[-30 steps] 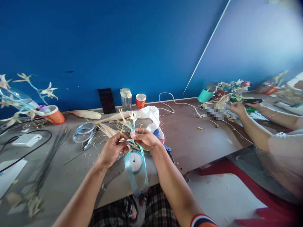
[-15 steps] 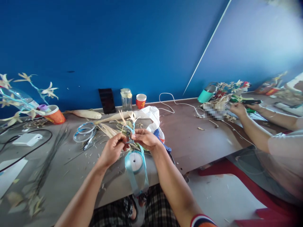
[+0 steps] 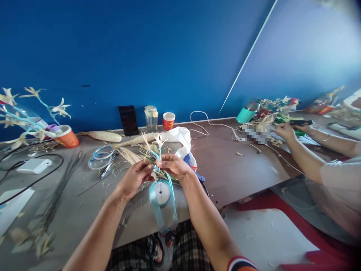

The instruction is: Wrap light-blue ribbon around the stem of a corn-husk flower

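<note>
My right hand (image 3: 175,166) pinches a thin flower stem (image 3: 159,153), wrapped in light blue ribbon and topped with pale dried-husk petals (image 3: 159,140). Close beside it, my left hand (image 3: 135,177) has its thumb and fingers pressed together at the stem, with a bit of light blue ribbon showing at the fingertips. Below the hands stands a spool of light blue ribbon (image 3: 160,192), a thin wire crossing its face. A loop of ribbon (image 3: 172,203) hangs from the hands past the table edge. Husk strips (image 3: 128,155) lie just behind my fingers.
A blue glue gun (image 3: 194,167) and white plastic bag (image 3: 180,139) lie right of my hands. Left are ribbon rings (image 3: 100,158), wires (image 3: 60,188) and a cup of husk flowers (image 3: 67,136). A phone (image 3: 128,120), jar (image 3: 151,118) and red cup (image 3: 168,121) line the wall. A co-worker's hands (image 3: 286,131) are at right.
My left fingers have shifted slightly up and closer around the stem. The right hand keeps its pinch, and the view has drifted a little.
</note>
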Demonstrator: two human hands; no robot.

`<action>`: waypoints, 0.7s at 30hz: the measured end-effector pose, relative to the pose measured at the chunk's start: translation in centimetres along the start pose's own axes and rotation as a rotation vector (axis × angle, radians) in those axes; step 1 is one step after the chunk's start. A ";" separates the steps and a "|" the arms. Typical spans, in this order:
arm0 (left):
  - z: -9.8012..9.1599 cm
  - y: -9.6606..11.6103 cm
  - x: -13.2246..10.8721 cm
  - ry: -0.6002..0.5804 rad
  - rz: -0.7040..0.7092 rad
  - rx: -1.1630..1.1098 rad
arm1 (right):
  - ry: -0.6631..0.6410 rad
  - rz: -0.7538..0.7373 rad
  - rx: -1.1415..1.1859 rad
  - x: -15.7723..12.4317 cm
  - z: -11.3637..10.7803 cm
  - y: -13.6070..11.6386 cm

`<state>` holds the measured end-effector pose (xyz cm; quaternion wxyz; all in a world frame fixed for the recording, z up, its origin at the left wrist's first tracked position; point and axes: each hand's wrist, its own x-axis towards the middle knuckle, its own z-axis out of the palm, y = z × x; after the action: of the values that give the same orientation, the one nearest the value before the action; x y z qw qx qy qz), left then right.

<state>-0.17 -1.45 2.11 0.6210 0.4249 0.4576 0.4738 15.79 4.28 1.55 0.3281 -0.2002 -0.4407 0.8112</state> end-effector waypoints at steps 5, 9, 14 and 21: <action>-0.1 0.2 0.0 -0.018 -0.056 0.078 | 0.004 0.002 -0.042 0.0 0.1 0.0; -0.1 0.4 -0.1 -0.021 -0.090 0.097 | 0.003 0.004 -0.074 0.1 0.0 0.1; -0.1 0.3 0.0 -0.017 -0.100 -0.017 | -0.028 0.023 -0.091 0.1 -0.1 0.2; -0.4 -0.1 0.0 -0.083 -0.209 -0.288 | -0.061 0.031 -0.121 0.1 -0.3 0.2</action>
<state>-0.54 -1.41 1.97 0.7398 0.3007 0.4005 0.4493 15.87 4.43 1.23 0.2891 -0.2020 -0.4956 0.7937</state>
